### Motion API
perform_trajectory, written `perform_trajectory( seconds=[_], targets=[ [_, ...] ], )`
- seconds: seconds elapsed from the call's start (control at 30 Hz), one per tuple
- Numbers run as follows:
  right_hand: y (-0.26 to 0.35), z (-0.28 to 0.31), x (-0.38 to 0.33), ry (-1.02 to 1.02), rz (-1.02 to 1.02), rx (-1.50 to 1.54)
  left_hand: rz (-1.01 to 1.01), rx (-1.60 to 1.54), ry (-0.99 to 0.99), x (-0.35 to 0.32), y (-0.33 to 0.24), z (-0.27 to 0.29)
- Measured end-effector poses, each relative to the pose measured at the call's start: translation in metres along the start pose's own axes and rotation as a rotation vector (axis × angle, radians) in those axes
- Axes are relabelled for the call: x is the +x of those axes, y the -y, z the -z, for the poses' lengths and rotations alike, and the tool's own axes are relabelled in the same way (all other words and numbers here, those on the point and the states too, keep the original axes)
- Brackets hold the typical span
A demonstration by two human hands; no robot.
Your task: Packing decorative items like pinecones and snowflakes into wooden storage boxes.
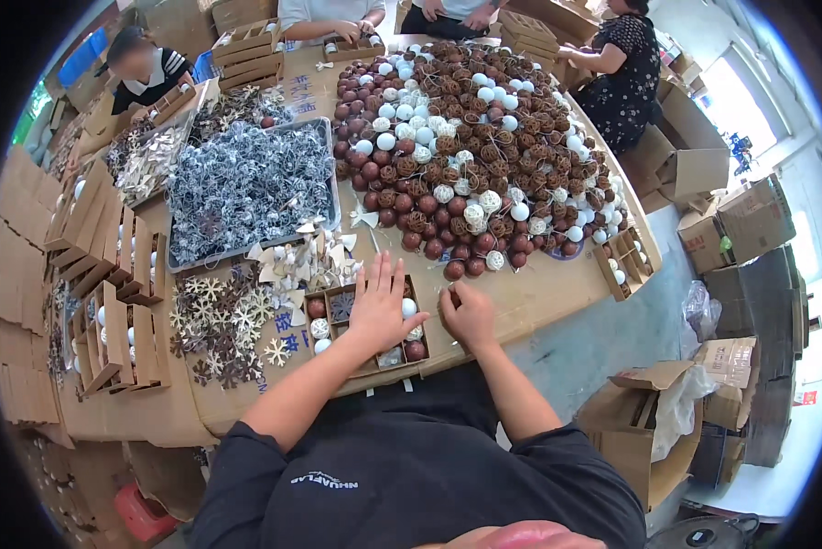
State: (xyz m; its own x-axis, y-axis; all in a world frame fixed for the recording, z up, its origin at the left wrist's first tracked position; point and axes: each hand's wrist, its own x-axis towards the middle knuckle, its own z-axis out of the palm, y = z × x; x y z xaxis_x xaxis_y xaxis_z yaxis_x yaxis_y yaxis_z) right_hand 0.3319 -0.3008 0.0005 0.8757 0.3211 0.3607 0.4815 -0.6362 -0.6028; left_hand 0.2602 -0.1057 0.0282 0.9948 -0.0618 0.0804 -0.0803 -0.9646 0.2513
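Observation:
My left hand (381, 306) lies flat with fingers spread on a small divided cardboard box (338, 309) at the table's near edge; the box holds white and dark red balls and a star shape. My right hand (467, 314) is just right of the box, fingers curled on the tabletop; whether it holds something small I cannot tell. Beyond both hands lies a big heap of brown, dark red and white ornament balls (470, 146).
A metal tray of silvery snowflake shapes (246, 188) sits left of the heap; loose wooden snowflakes (223, 320) and stacked filled boxes (109, 302) lie further left. Other people (623, 64) work at the far edge. Open cartons (649, 421) stand on the floor at right.

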Motion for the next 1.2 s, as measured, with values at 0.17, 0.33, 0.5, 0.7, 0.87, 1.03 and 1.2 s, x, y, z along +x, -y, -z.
perform_trajectory(
  seconds=[0.17, 0.33, 0.5, 0.7, 0.87, 1.03, 1.2],
  targets=[
    [0.002, -0.001, -0.002, -0.002, -0.023, -0.006, 0.016, 0.002, 0.09, 0.001, 0.0, -0.001],
    [0.001, 0.0, -0.001, -0.006, -0.025, -0.016, -0.017, -0.002, 0.074, 0.003, 0.003, -0.003],
    [0.001, -0.002, 0.0, -0.015, -0.009, -0.032, -0.027, 0.004, 0.048, 0.002, 0.003, -0.003],
    [-0.007, -0.002, 0.001, 0.004, -0.03, -0.041, 0.087, -0.082, -0.102, -0.01, -0.014, 0.015],
    [-0.002, -0.006, -0.006, -0.008, -0.006, -0.061, 0.226, -0.025, 0.168, -0.051, -0.031, 0.017],
    [0.006, -0.007, -0.007, -0.022, 0.025, -0.044, 0.14, -0.051, 0.085, -0.062, -0.018, 0.005],
    [0.005, 0.002, 0.0, 0.008, -0.078, -0.023, 0.126, -0.087, 0.035, -0.052, -0.021, 0.003]
  ],
)
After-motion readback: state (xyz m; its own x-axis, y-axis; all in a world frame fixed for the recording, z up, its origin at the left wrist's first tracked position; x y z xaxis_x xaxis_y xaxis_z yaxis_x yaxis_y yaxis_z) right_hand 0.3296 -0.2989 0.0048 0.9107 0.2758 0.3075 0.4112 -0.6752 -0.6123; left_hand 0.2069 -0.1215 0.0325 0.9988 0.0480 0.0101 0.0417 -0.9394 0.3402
